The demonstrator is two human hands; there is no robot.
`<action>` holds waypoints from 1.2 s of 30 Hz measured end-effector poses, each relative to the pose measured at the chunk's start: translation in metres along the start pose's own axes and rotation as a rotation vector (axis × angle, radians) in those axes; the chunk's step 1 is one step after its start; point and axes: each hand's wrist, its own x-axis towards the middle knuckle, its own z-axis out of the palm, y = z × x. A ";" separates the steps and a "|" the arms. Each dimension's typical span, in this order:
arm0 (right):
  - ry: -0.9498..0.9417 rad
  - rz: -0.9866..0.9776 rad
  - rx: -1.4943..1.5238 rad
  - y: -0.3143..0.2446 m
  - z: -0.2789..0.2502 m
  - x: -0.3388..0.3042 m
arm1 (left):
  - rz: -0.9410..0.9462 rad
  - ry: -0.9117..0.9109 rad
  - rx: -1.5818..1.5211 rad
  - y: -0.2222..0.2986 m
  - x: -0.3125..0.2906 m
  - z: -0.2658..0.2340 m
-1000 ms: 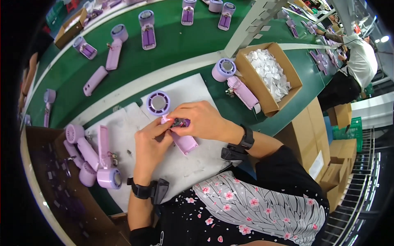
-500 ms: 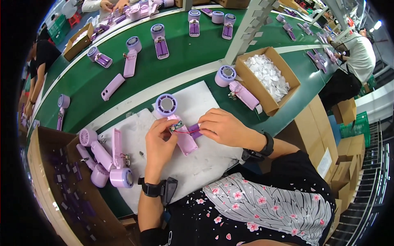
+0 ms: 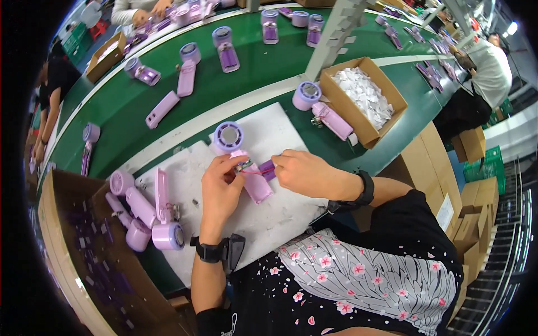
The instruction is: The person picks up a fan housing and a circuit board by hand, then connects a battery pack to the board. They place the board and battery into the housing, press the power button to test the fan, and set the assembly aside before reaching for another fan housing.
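The head-worn fisheye looks down at both hands [image 3: 221, 182] [image 3: 302, 173].

A factory assembly floor
Lilac fan bodies [image 3: 228, 57] line a long green bench [image 3: 250, 64] at 12 o'clock; co-workers [image 3: 493, 73] at 11 and 2, cartons [image 3: 476, 210] at 3.

Long, trough-shaped pink-lilac fan handle [image 3: 258, 189] looks like smooth plastic with a soft sheen. Round lavender plastic fan head [image 3: 229, 136] has a silvery disc, probably metal, hard to be sure at this size. Flat white rectangular mat [image 3: 270, 134] is matt and scuffed. Open brown box [image 3: 372, 138]: plain matt cardboard. Long green worktop [image 3: 258, 68]: smooth, slightly shiny.
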 end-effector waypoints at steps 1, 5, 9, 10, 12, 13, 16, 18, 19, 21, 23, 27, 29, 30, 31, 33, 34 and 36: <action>-0.036 -0.002 -0.028 -0.002 0.000 0.003 | 0.028 -0.001 0.050 0.000 -0.001 -0.002; 0.092 -0.031 0.089 0.017 0.005 -0.008 | 0.023 0.000 0.026 0.002 0.001 0.005; 0.212 0.054 0.320 0.019 0.003 -0.014 | -0.043 -0.091 -0.075 0.003 0.001 0.006; 0.237 0.047 0.318 0.020 0.005 -0.016 | -0.034 -0.093 -0.074 0.003 0.001 0.005; 0.287 0.036 0.314 0.020 0.008 -0.017 | -0.016 -0.100 -0.076 0.001 0.000 0.005; 0.276 0.028 0.315 0.019 0.008 -0.017 | -0.023 -0.091 -0.083 0.001 0.000 0.005; 0.255 0.058 0.263 0.015 0.006 -0.017 | -0.027 -0.097 -0.109 -0.001 0.002 0.007; 0.238 0.045 0.224 0.014 0.005 -0.016 | -0.029 -0.088 -0.109 0.001 0.003 0.008; 0.232 0.040 0.187 0.013 0.004 -0.015 | -0.025 -0.088 -0.100 0.003 0.003 0.007; 0.221 0.028 0.149 0.013 0.005 -0.014 | -0.024 -0.081 -0.095 0.003 0.003 0.008; 0.232 0.073 0.189 0.017 0.009 -0.015 | -0.016 -0.084 -0.075 0.001 0.002 0.008; 0.219 0.094 0.274 0.017 -0.001 -0.017 | 0.007 -0.069 -0.070 -0.002 0.002 0.012; 0.207 0.096 0.309 0.019 -0.001 -0.018 | 0.013 -0.063 -0.073 -0.002 0.002 0.013; 0.227 0.092 0.324 0.022 0.001 -0.020 | 0.024 -0.051 -0.083 -0.002 0.002 0.014; 0.248 0.087 0.339 0.024 0.004 -0.021 | 0.036 -0.040 -0.093 -0.002 0.002 0.015; 0.262 0.082 0.359 0.024 0.006 -0.022 | 0.041 -0.027 -0.104 -0.002 0.001 0.015; 0.263 0.073 0.341 0.023 0.005 -0.023 | 0.034 -0.040 -0.092 -0.002 0.002 0.015; 0.265 0.056 0.307 0.020 0.002 -0.023 | 0.021 -0.066 -0.068 -0.001 0.004 0.014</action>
